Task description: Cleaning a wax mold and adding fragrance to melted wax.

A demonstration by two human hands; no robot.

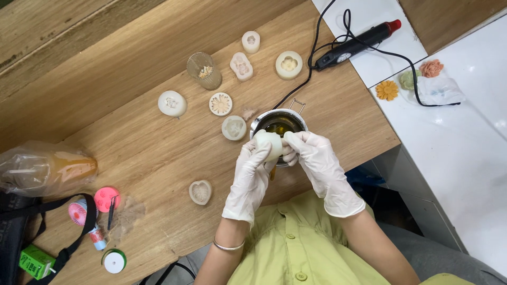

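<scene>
Head view: both gloved hands meet over the small metal pot [278, 122] on the desk [158, 148]. Left hand [252, 177] fingers grip a white mould [268, 144], right hand [311, 158] fingers pinch its edge, probably so drips land in the pot just beyond.

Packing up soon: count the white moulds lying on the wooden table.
7: three at the far edge, three mid-table, one heart-shaped nearest. Another is in the hands.
</scene>
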